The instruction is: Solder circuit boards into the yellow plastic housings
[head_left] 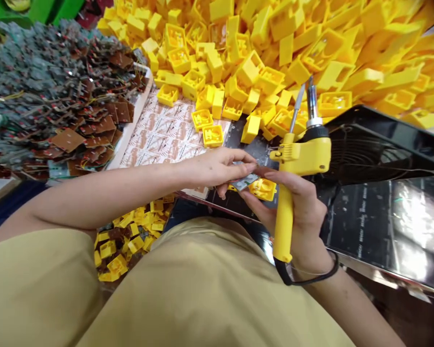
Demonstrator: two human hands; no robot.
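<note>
- grn plastic [67,9], top L
- brn/wht sheet [166,126], flat, L of ctr
- blk grille [361,144], R, tilted
- blk tabletop [374,212], R, wht print, glare

The left hand [226,168] and right hand [304,205] are holding a small board [245,181] just left of a yellow soldering iron [305,156]. Beyond the iron, yellow boxes [251,70] are lying heaped; circuit boards [69,140] are lying well to its left.

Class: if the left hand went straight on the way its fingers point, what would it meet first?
Probably the right hand's fingertips, close by at the board, though a single view leaves depth unclear.
</note>
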